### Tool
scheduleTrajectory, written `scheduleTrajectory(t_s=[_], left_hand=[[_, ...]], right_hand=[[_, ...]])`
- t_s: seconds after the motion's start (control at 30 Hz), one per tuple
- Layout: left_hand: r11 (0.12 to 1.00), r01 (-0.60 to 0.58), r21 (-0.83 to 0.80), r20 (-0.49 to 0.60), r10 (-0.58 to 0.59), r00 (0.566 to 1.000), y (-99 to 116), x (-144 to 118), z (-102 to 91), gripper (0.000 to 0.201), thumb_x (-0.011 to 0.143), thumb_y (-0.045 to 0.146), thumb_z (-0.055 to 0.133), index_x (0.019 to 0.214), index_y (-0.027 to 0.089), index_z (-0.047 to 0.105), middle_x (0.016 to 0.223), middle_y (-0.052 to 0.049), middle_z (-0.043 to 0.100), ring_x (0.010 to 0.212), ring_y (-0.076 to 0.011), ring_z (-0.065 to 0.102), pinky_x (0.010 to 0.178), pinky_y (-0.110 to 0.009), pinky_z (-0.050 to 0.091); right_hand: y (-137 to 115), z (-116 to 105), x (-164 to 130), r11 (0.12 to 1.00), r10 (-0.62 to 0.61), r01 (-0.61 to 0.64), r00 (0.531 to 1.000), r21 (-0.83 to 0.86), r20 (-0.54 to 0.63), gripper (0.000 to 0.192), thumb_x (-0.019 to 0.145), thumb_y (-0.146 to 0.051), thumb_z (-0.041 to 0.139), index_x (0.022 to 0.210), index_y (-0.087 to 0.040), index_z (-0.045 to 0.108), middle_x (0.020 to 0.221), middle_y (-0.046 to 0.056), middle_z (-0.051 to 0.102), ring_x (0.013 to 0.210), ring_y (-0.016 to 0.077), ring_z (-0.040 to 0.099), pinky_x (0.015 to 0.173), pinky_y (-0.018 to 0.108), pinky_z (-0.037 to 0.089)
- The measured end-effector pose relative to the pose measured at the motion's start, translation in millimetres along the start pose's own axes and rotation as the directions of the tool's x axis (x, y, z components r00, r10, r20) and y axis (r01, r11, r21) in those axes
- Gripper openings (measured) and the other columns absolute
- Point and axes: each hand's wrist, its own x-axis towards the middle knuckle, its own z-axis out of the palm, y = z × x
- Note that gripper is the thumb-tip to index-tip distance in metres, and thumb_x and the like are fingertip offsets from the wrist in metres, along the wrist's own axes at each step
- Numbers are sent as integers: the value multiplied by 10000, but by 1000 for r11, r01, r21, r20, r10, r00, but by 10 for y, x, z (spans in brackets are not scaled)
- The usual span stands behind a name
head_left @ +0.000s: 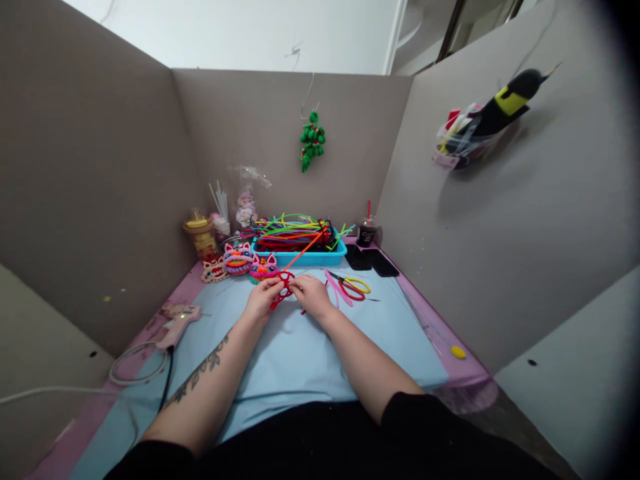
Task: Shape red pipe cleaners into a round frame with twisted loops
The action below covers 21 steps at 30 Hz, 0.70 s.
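Both of my hands meet over the middle of the blue-covered table around a red looped pipe-cleaner piece (285,283). My left hand (263,297) pinches its left edge, and my right hand (311,293) closes on its right side. An orange pipe cleaner (306,249) runs from the red piece up and right toward the tray. Short red bits lie by my right hand. Just right of it are pink strips (339,288) and scissors with red and yellow handles (354,287). Finished-looking animal-faced pipe-cleaner pieces (239,259) stand behind my left hand.
A blue tray (300,259) of colourful pipe cleaners stands at the back. Left is a pink glue gun (181,325) with its cable. Black flat objects (371,260), a drink cup (367,231) and a yellow lump (457,352) are to the right. Grey partitions (290,93) enclose the table.
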Motion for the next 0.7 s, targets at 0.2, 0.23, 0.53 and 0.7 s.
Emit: scheduleTrajectory(t_s=[0.2, 0.23, 0.53, 0.7], left_hand=[[999, 38, 29, 15, -39, 999, 45, -31, 13, 319, 475, 291, 784, 692, 135, 611, 417, 61, 473, 334, -28, 321, 361, -171, 193], [998, 44, 42, 17, -45, 999, 52, -36, 13, 315, 479, 296, 782, 689, 135, 610, 415, 63, 465, 332, -27, 313, 358, -171, 182], [992, -9, 126, 48, 3, 999, 34, -35, 0, 318, 505, 322, 772, 716, 131, 629, 483, 44, 513, 349, -27, 335, 364, -180, 182], [998, 56, 14, 23, -56, 998, 34, -23, 2, 335, 496, 298, 781, 740, 136, 617, 500, 52, 506, 373, -25, 351, 372, -172, 194]], right_hand=[[-21, -25, -9, 997, -38, 40, 999, -67, 39, 156, 819, -204, 499, 852, -219, 650, 840, 50, 656, 857, 182, 548, 786, 287, 398], [-30, -31, -11, 997, -41, 43, 999, -71, 31, 159, 822, -204, 491, 849, -216, 647, 836, 50, 654, 854, 182, 545, 782, 286, 396], [-59, -24, -11, 998, 60, -60, 997, -5, -38, 128, 763, -162, 490, 777, -205, 610, 770, 23, 615, 768, 158, 536, 728, 256, 394], [-99, 33, -28, 997, 66, -64, 997, 38, -51, 168, 799, -181, 454, 834, -212, 616, 840, 32, 640, 806, 158, 568, 745, 255, 414]])
